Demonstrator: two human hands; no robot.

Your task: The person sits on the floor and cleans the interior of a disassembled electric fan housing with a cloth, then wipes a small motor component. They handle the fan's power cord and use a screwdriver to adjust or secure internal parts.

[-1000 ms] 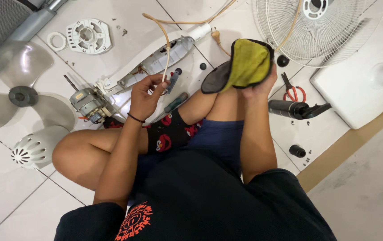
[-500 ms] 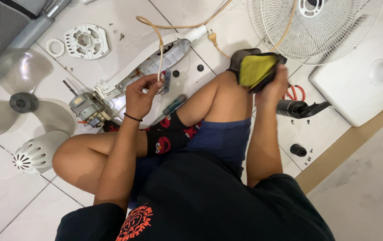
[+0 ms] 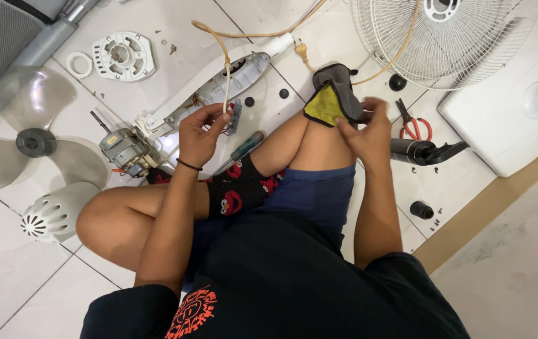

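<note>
The person sits on the tiled floor with the left hand pinching a small switch piece with thin wires, held just above the opened white fan housing. The right hand is closed on a folded yellow-and-grey cloth resting on the raised knee.

Those wires look fine and short; a tug could likely pull one loose from the housing, or snag the tan power cord looping right past the fingers. The cloth sits loosely on the knee and could slide off if the leg shifts.

The floor about them is crowded. The bare motor lies just beside the left forearm, with a clear fan blade and a white vented cap near the thigh. A screwdriver lies under the knee. Red-handled pliers and a black tool sit next to the right wrist, the wire guard and white base beyond. Small dark screws and knobs are scattered nearby, easy to kick away.
</note>
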